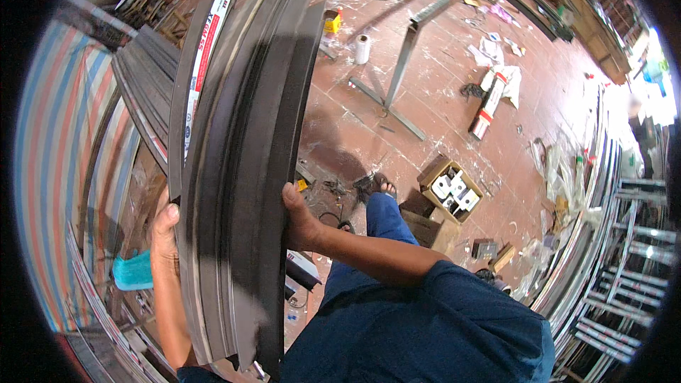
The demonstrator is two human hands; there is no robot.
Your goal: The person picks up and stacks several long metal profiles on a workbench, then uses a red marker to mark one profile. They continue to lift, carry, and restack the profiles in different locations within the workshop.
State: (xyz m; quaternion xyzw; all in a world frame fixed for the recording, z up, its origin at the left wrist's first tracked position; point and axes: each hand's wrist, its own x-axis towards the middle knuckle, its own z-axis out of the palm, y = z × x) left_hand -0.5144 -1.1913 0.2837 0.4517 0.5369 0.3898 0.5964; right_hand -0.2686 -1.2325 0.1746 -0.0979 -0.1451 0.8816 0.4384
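A thick bundle of long dark grey metal profiles (245, 142) is held upright between my two hands, in front of my body. My left hand (165, 230) presses against the bundle's left side, its thumb showing and most fingers hidden. On the opposite side, my right hand (303, 221) grips the edge with the thumb up, its fingers mostly out of sight behind the metal. A white and red label strip (206, 50) runs along the leftmost profile. More dark profiles (145, 74) lean just beyond, at the left.
A striped tarp (53, 163) hangs at the left, near a teal plastic piece (133, 273). On the tiled floor are a metal stand (403, 64), a white roll (362, 50), a cardboard box (430, 200) of white items, and scattered scraps. Long profiles and metal frames (624, 287) line the right.
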